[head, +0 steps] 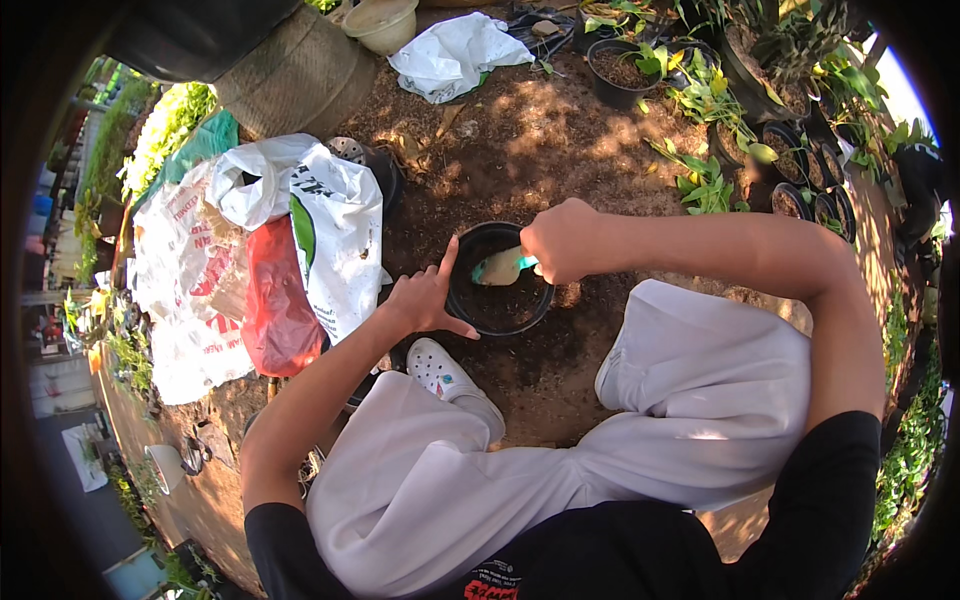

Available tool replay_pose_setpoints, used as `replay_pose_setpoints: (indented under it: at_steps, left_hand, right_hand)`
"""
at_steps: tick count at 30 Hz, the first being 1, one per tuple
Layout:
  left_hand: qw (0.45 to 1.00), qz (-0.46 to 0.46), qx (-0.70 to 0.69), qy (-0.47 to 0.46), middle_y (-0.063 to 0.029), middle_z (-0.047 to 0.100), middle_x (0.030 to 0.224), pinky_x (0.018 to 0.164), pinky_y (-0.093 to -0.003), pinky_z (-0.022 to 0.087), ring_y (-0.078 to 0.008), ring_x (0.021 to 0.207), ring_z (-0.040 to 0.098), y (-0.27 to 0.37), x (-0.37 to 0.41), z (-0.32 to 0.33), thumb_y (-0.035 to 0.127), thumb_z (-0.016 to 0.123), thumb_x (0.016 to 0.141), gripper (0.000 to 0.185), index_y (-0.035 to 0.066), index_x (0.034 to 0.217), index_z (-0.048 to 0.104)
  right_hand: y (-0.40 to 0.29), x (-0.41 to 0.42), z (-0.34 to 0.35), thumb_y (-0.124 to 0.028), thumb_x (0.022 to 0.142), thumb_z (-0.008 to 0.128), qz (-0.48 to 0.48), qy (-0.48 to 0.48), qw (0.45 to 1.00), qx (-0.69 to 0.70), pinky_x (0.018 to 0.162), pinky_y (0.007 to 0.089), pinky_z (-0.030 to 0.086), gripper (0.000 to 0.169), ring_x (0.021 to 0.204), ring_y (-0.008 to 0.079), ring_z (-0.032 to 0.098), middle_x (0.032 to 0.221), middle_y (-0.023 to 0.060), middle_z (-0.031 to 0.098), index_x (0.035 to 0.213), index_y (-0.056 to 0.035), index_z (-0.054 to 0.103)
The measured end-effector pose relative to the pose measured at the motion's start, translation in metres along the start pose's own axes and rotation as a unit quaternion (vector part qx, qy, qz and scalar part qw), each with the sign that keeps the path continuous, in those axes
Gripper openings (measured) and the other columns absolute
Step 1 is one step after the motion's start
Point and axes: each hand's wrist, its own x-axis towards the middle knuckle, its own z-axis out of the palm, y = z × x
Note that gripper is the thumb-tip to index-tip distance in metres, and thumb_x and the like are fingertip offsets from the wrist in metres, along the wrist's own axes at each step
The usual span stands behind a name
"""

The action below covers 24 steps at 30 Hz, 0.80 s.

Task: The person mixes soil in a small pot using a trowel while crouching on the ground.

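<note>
A round black plastic pot (501, 321) stands on the ground between my feet, with dark soil in it. My right hand (564, 241) is closed around the green handle of a small hand trowel (498, 268). The trowel's blade, covered in pale brown soil, is inside the pot. Along the pot's left side lies my left hand (426, 298), its index finger and thumb spread wide around the outside of the rim. The other fingers of that hand are curled. Most of the trowel's handle is hidden in my right fist.
White plastic sacks (341, 247) and a red plastic bag (279, 307) lie to the left. Further off are a large grey container (300, 75), a pale pot (381, 26) and another white bag (457, 56). Potted plants and uprooted leafy plants (705, 187) crowd the right.
</note>
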Motion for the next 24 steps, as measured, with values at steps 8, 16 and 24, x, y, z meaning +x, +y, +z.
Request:
replay_pose_setpoints:
  at_steps: [8, 16, 24]
  left_hand:
    - [0.999, -0.021, -0.02, -0.044, -0.0345, 0.059, 0.128, 0.105, -0.0554, 0.046, -0.0507, 0.121, 0.06, 0.009, -0.005, -0.013, 0.081, 0.082, 0.06, 0.162, 0.005, 0.159, -0.022]
    - [1.0, -0.007, -0.006, -0.005, -0.0329, 0.062, 0.125, 0.1, -0.0536, 0.051, -0.0492, 0.115, 0.064, 0.005, -0.002, -0.005, 0.086, 0.079, 0.057, 0.164, 0.005, 0.161, -0.019]
    - [1.0, -0.01, -0.004, -0.011, -0.0329, 0.062, 0.125, 0.099, -0.0532, 0.051, -0.0493, 0.115, 0.064, 0.003, -0.001, -0.005, 0.085, 0.079, 0.057, 0.164, 0.005, 0.161, -0.019]
  right_hand:
    - [-0.005, -0.002, -0.021, -0.027, 0.097, 0.053, 0.024, -0.244, 0.929, 0.277, 0.062, 0.0369, 0.055, 0.031, 0.063, 0.0202, 0.067, 0.076, 0.0098, 0.068, 0.094, 0.0021, 0.064]
    - [0.01, 0.008, 0.027, -0.026, 0.089, 0.06, 0.069, -0.14, 0.985, 0.072, 0.066, 0.0428, 0.057, 0.026, 0.078, 0.028, 0.073, 0.087, 0.0137, 0.075, 0.093, -0.0034, 0.072]
    - [0.02, 0.007, 0.025, -0.022, 0.079, 0.065, 0.003, 0.096, 0.995, -0.006, 0.067, 0.0506, 0.056, 0.021, 0.077, 0.039, 0.073, 0.078, 0.0166, 0.073, 0.086, -0.0051, 0.073]
